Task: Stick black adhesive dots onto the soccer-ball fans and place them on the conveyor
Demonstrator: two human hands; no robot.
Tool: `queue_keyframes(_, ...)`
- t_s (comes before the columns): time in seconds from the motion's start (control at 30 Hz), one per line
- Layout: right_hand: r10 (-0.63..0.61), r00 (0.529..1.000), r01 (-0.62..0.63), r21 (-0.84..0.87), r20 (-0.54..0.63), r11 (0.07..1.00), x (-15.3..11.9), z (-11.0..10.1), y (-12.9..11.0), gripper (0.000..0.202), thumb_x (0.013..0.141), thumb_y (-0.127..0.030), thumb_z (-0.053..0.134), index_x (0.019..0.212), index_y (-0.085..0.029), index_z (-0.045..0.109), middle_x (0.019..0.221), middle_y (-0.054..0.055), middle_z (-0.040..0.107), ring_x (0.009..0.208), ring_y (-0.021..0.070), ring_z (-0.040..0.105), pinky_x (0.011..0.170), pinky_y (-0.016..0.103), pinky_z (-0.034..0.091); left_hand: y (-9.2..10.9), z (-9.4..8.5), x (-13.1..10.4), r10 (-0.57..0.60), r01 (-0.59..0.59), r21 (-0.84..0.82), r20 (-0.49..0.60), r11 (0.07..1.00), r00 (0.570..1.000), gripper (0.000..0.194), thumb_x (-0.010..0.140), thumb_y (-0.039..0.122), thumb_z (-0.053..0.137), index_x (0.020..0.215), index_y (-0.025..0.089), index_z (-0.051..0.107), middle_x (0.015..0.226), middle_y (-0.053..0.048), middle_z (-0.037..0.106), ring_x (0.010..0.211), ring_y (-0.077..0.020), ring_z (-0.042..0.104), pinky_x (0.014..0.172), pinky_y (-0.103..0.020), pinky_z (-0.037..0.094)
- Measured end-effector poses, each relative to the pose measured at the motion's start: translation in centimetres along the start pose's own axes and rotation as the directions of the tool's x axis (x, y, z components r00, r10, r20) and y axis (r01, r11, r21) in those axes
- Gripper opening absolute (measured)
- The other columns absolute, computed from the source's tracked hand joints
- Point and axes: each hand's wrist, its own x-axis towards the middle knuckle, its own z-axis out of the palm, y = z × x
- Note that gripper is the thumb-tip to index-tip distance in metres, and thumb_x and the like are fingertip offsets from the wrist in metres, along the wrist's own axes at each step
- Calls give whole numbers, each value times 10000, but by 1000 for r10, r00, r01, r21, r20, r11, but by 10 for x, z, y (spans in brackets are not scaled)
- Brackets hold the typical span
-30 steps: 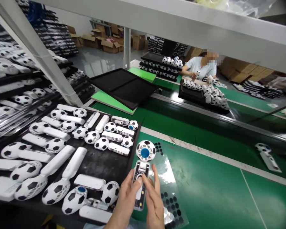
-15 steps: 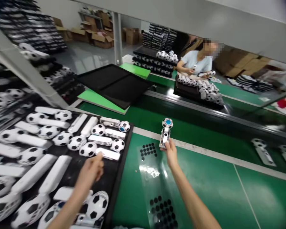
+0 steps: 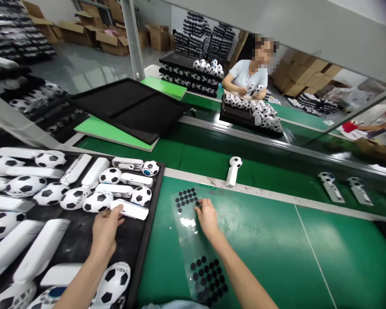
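My left hand (image 3: 107,227) has its fingers closed at the end of a white handle with a football-patterned head (image 3: 130,209), which lies in the black tray (image 3: 151,214). My right hand (image 3: 208,216) is at the upper right edge of a clear sheet (image 3: 186,236) with black round dots, thumb and fingertips pinched; whether a dot is between them is too small to tell. Beyond it, a white football-headed device (image 3: 233,171) lies face down on the green belt (image 3: 260,171), touched by neither hand.
An empty black tray (image 3: 128,107) rests on green boards (image 3: 116,134) at the back left. More devices (image 3: 331,187) lie on the belt at right. Across the line, a person in a light blue shirt (image 3: 249,75) handles similar devices behind a filled tray (image 3: 238,113).
My right hand has let go of the device, which now lies turned over on the belt, and moved to the dot sheet. My left hand remains by the tray's devices. The view has shifted right.
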Motion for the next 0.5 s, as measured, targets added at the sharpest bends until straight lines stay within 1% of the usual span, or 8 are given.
queue_keyframes(0.07,44,999,-45,-28,-19,999,1,6,-1,104,750,-79,585,821,-154,584,911,71,601,852,220,570,758,355,435,3,1,-4,-35,41,-100,55,994,998,73,727,121,627,711,135,557,765,-5,585,659,-94,579,555,-153,500)
queue_keyframes(0.17,103,994,-104,-19,-35,994,10,7,-4,54,791,-94,589,792,-145,571,878,29,587,822,178,561,774,358,440,16,-3,-12,-91,120,-224,137,967,986,81,804,113,547,738,154,569,795,0,610,671,-97,597,570,-191,527)
queue_keyframes(0.23,129,991,-128,31,-29,991,13,6,-7,58,807,-132,607,767,-146,566,835,3,578,792,159,557,768,353,448,26,-11,-23,-99,155,-299,194,942,976,121,852,149,497,778,174,588,788,7,622,673,-108,605,588,-238,553)
queue_keyframes(0.3,140,990,-138,119,-11,983,13,3,-9,95,818,-175,616,745,-147,562,780,-15,566,759,147,554,749,342,456,34,-21,-36,-132,228,-343,281,911,951,135,878,195,467,844,185,597,799,-16,650,700,-143,629,613,-304,573)
queue_keyframes(0.37,153,988,-153,242,18,958,10,0,-11,133,828,-220,616,734,-148,555,717,-32,548,698,131,548,703,317,462,35,-29,-52,-195,324,-297,393,898,899,127,878,219,465,917,178,579,849,-67,679,692,-168,640,570,-306,565)
queue_keyframes(0.4,166,985,-170,313,39,934,7,-2,-13,160,827,-250,618,723,-151,547,672,-43,532,646,121,539,663,300,464,34,-31,-60,-219,348,-230,449,909,867,125,868,227,485,952,176,562,845,-83,685,648,-162,631,519,-269,540)
queue_keyframes(0.43,180,981,-192,387,69,902,3,-5,-16,197,813,-289,630,703,-155,537,622,-54,514,588,113,527,617,284,460,31,-32,-68,-228,336,-138,500,932,836,149,853,241,518,986,179,544,812,-81,686,595,-149,610,468,-227,502)
queue_keyframes(0.5,192,970,-241,538,146,808,-7,-13,-24,274,737,-378,683,662,-166,526,548,-63,499,503,107,510,547,268,452,22,-30,-82,-217,237,40,569,971,793,265,798,269,617,1035,193,528,719,-30,663,520,-111,550,426,-171,437)
